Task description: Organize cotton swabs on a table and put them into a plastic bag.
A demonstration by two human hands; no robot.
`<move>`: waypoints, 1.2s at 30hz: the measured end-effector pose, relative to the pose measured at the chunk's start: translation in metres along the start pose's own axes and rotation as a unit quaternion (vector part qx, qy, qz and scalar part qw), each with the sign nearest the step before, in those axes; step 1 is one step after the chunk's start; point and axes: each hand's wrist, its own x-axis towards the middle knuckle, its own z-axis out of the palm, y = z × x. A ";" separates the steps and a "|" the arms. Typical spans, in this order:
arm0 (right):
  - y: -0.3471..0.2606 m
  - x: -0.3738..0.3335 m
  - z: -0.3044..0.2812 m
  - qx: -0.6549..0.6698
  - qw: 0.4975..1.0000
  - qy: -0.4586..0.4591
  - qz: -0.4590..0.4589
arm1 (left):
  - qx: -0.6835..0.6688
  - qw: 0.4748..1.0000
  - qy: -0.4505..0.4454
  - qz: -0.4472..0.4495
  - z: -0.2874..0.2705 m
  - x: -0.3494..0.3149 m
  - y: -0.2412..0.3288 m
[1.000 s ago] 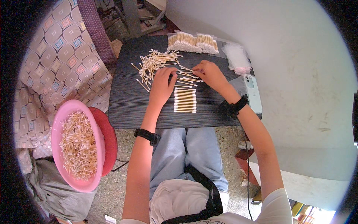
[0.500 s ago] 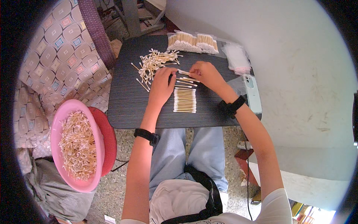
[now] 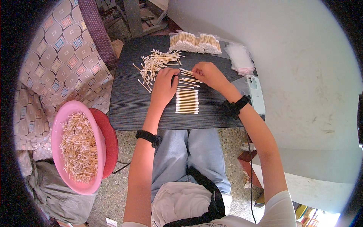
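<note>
Left grip [image 3: 164,81] and right grip [image 3: 208,73] are sitting over the dark bench [image 3: 140,109], a swab pile [image 3: 159,62] lying beyond my left, a parallel row [image 3: 187,102] lying nearer me, probably keeping tips even. Between them, my right is pinching a few cotton swabs [image 3: 187,72]; whether my left is closing, I cannot tell.

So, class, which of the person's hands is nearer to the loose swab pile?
Left. The left hand lies close by the loose swab pile, on its near side; the right hand is farther off, to its right.
</note>
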 end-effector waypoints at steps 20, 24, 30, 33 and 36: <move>0.002 0.001 -0.012 -0.030 0.999 -0.008 0.041 | -0.007 1.000 -0.002 -0.010 0.000 -0.001 0.000; 0.007 0.003 -0.010 -0.011 0.999 -0.007 0.051 | -0.008 1.000 0.003 -0.009 0.000 -0.001 0.000; 0.013 0.006 -0.010 0.019 0.998 -0.014 0.060 | -0.011 1.000 0.005 -0.004 0.001 0.000 -0.001; 0.016 0.006 -0.008 0.020 0.997 0.001 0.068 | -0.009 1.000 -0.002 -0.011 0.000 0.000 0.000; 0.015 0.003 -0.007 0.008 0.999 0.041 0.028 | -0.010 1.000 -0.009 -0.017 -0.002 0.000 0.001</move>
